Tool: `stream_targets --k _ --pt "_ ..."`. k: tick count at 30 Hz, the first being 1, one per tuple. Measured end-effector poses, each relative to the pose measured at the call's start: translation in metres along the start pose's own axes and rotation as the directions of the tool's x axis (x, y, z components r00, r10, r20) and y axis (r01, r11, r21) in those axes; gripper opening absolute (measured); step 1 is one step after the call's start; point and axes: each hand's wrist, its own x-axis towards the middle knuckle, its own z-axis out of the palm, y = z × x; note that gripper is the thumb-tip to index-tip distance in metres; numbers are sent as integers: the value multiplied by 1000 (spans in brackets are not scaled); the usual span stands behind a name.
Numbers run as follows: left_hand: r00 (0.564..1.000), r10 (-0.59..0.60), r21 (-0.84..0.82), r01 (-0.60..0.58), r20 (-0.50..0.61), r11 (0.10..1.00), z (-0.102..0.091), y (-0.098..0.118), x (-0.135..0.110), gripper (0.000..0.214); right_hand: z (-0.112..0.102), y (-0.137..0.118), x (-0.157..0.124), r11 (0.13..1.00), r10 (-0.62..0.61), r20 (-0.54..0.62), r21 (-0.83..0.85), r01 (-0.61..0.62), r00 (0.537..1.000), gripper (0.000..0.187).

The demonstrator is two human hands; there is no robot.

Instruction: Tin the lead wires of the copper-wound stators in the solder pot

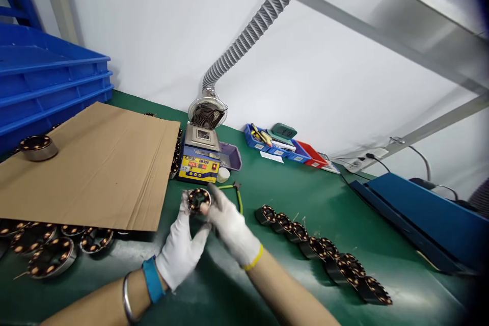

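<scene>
Both my hands wear white gloves and meet at a motor stator, a metal ring with copper windings inside. My left hand grips it from the left and below. On its right side, my right hand has its fingers pressed against the rim, slightly blurred. Just behind the stator stands a blue and yellow soldering pot with a lit red display. Green-handled cutters lie beyond my right hand. To the right, several more stators form a slanting row on the green table.
At left, cardboard covers more stators, with one stator on top. Stacked blue crates stand behind. A fume hose hangs over the pot. Small bins line the wall; a blue folder-like object lies right.
</scene>
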Motion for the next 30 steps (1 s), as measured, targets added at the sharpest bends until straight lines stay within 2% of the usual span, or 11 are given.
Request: stream_targets --k 4,6,9,12,15,16,18,21,23,26,30 --pt "953 -283 -296 302 104 906 -6 2 9 74 10 28 -27 995 -15 130 -96 28 991 85" --pt "919 -336 -386 391 206 835 -14 7 17 68 8 34 -25 990 11 200 134 -39 980 75" --pt "887 -261 -498 435 381 750 -23 14 26 75 2 33 -14 890 62 313 413 -195 948 56" --pt "864 -220 -508 452 452 733 -22 16 26 84 -5 21 0 919 102 333 331 -217 937 44" --pt "866 -390 -288 478 314 829 -11 11 17 88 -17 -2 21 984 155 189 60 -169 970 48" --pt "875 -416 -173 462 246 870 -7 7 13 87 -24 -13 32 989 142 77 -48 -139 987 53" --pt "934 -312 34 311 175 950 3 0 4 83 -38 -35 60 969 0 -172 -243 -42 985 62" --pt "988 11 217 -45 155 975 14 -10 -7 79 -59 -66 111 835 -319 -332 -542 97 888 70" --pt "984 111 283 -148 142 948 17 -14 -11 82 -68 -82 143 759 -399 -347 -645 93 849 68" --pt "978 154 356 -194 138 914 16 -16 -12 83 -73 -94 179 705 -422 -331 -705 76 844 56" --pt "970 191 439 -237 149 867 14 -12 -8 80 -69 -93 202 672 -426 -334 -739 47 841 49"
